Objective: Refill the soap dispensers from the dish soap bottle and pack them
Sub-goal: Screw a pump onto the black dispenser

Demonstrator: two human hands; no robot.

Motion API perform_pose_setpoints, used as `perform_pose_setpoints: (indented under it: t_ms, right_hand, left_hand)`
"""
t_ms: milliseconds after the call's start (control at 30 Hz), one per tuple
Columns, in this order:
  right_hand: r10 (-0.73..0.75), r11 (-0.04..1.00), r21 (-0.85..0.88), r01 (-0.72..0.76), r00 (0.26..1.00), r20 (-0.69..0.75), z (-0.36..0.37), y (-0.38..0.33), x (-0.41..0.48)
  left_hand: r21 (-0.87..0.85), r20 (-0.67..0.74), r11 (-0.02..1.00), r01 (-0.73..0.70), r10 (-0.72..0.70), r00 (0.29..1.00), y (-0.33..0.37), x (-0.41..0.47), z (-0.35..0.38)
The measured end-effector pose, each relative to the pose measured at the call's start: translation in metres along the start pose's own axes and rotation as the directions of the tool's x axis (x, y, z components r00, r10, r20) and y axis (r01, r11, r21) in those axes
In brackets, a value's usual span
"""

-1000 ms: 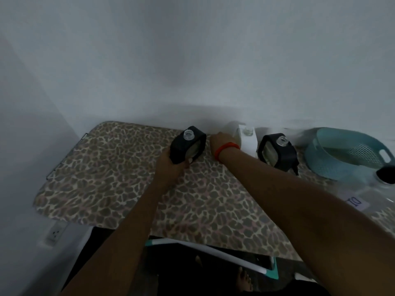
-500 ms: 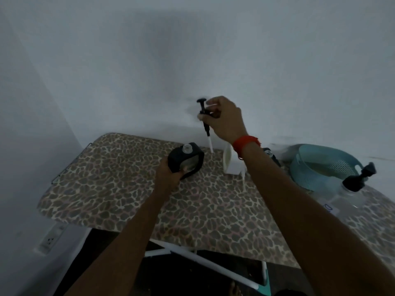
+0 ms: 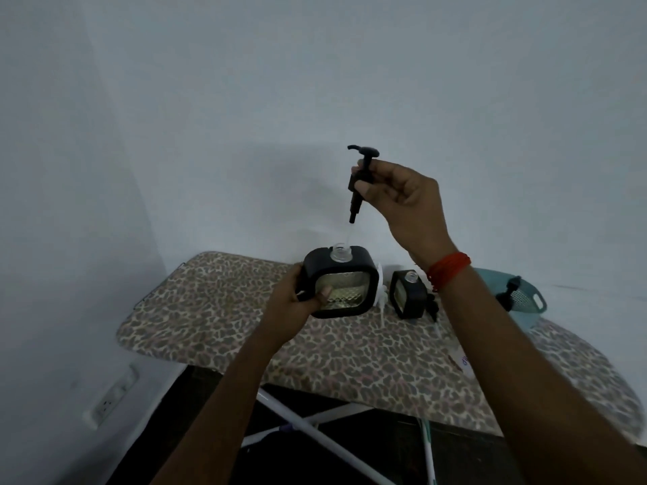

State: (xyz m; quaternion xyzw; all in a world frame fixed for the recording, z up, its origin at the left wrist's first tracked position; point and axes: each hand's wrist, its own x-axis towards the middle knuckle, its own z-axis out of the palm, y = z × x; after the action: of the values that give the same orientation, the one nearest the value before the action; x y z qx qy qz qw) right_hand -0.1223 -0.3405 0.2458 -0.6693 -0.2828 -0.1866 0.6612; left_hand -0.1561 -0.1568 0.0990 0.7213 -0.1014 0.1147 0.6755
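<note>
My left hand [image 3: 292, 302] grips a square black soap dispenser [image 3: 341, 281], lifted above the board with its clear neck open at the top. My right hand [image 3: 402, 201] pinches a black pump head [image 3: 360, 176] above that neck; the pump's clear tube hangs down toward the opening. A second black dispenser [image 3: 408, 295] stands on the board to the right, also uncapped. A white dispenser [image 3: 380, 292] is mostly hidden behind the held one. The dish soap bottle's black pump [image 3: 509, 297] shows beyond my right forearm.
The leopard-print ironing board [image 3: 350, 358] stands against a white wall. A teal basket [image 3: 525, 299] sits at the back right. A loose black pump [image 3: 434, 306] lies beside the second dispenser. The board's white legs [image 3: 315, 432] and a wall socket [image 3: 108, 402] are below.
My left hand has lifted the black dispenser up and toward me. My right hand has raised the pump head higher, over the dispenser's neck.
</note>
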Motion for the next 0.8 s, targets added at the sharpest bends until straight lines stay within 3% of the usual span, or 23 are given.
perform_pose_setpoints:
  t_ms: [400, 600, 800]
  right_hand:
    - [0.022, 1.0, -0.003, -0.022, 0.999, 0.038, -0.032, -0.023, -0.046]
    - [0.073, 0.994, -0.085, -0.067, 0.994, 0.076, -0.039, -0.015, -0.071]
    - [0.083, 0.996, -0.028, -0.082, 0.995, 0.051, -0.041, -0.018, -0.097]
  left_hand:
    - [0.074, 0.06, 0.995, -0.07, 0.065, 0.996, 0.048, -0.021, 0.024]
    - [0.04, 0.075, 0.995, -0.091, 0.087, 0.993, 0.064, -0.028, 0.031]
    - [0.036, 0.089, 0.994, -0.105, 0.102, 0.991, 0.068, -0.047, 0.038]
